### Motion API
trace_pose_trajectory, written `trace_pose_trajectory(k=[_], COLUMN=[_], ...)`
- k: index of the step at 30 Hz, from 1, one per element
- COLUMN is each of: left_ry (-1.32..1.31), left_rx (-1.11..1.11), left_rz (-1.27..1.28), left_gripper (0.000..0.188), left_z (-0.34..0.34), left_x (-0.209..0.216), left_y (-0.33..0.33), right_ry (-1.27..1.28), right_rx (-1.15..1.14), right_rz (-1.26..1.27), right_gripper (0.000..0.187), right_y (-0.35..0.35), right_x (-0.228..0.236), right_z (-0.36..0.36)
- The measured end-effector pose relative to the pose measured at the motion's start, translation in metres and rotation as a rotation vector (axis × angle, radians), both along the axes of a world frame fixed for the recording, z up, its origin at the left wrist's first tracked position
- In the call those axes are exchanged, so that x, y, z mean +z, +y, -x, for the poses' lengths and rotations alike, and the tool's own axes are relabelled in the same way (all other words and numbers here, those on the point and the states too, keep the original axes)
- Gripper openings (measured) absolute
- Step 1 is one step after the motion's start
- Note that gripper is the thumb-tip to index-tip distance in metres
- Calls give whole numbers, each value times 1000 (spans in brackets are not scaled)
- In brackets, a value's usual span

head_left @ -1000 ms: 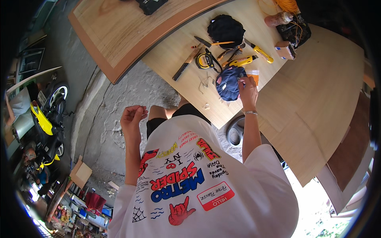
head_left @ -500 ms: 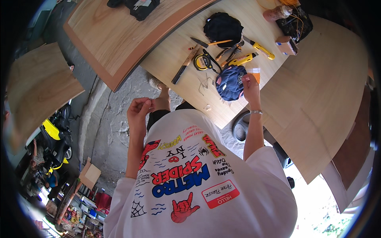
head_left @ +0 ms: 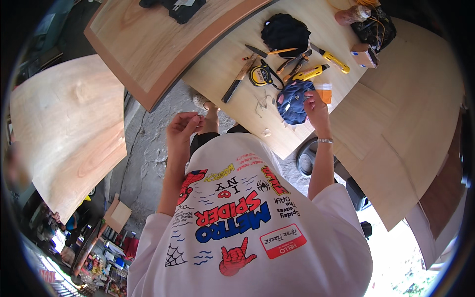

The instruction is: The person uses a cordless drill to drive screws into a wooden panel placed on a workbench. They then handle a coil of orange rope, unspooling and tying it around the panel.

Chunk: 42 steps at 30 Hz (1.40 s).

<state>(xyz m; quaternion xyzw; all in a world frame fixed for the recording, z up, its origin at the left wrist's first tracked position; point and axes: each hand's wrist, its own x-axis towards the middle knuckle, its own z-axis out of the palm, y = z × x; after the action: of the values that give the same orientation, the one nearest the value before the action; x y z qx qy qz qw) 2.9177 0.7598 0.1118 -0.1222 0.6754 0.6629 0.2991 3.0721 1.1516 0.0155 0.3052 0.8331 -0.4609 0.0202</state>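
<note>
My left hand (head_left: pixel 184 129) hangs in front of my body, thumb and fingers pinched together; whatever they hold is too small to make out. Over the worktable (head_left: pixel 242 116), my right hand (head_left: pixel 316 110) has its fingers drawn together at the right side of a dark blue cloth bundle (head_left: pixel 293 103). I cannot see whether anything is between them. An orange and white packet (head_left: pixel 324 93) lies just beyond those fingers. Thin bent wires (head_left: pixel 263 105) lie left of the bundle. Farther back are a yellow and black tape measure (head_left: pixel 258 75) and two yellow-handled cutters (head_left: pixel 308 73).
A black cloth bundle (head_left: pixel 285 35), an orange pencil (head_left: pixel 283 51) and a small box (head_left: pixel 365 55) lie toward the back. A brown-edged wood panel (head_left: pixel 148 54) borders the table's left. Another wood sheet (head_left: pixel 74 128) stands at far left, a blurred person beside it.
The far-left wood sheet has swung up and toward the right, now covering the yellow machine. My view has shifted slightly; both hands keep nearly the same poses, the right still by the blue bundle.
</note>
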Motion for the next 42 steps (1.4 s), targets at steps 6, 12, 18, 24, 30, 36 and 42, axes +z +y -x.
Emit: trace_pose_trajectory(k=[6, 12, 18, 24, 30, 36, 42], left_ry=[-53, -32, 32, 113, 183, 181, 228], left_rx=[44, 53, 176, 369, 586, 755, 855], left_rz=[-47, -105, -256, -325, -356, -284, -322], left_gripper=[22, 16, 18, 18, 17, 19, 19], left_z=[-1, -1, -2, -20, -34, -51, -58], left_x=[11, 13, 18, 23, 23, 30, 29], left_y=[10, 5, -3, -27, -75, -142, -202], right_ry=[147, 78, 194, 312, 267, 272, 177], right_rx=[137, 128, 360, 619, 885, 1113, 1225], right_rz=[-188, 291, 612, 526, 488, 485, 383], right_gripper=[23, 15, 13, 11, 8, 10, 9], right_y=[3, -56, -160, -234, -298, -380, -441], right_x=[0, 50, 98, 124, 118, 127, 139], right_z=[-9, 49, 122, 157, 177, 193, 202])
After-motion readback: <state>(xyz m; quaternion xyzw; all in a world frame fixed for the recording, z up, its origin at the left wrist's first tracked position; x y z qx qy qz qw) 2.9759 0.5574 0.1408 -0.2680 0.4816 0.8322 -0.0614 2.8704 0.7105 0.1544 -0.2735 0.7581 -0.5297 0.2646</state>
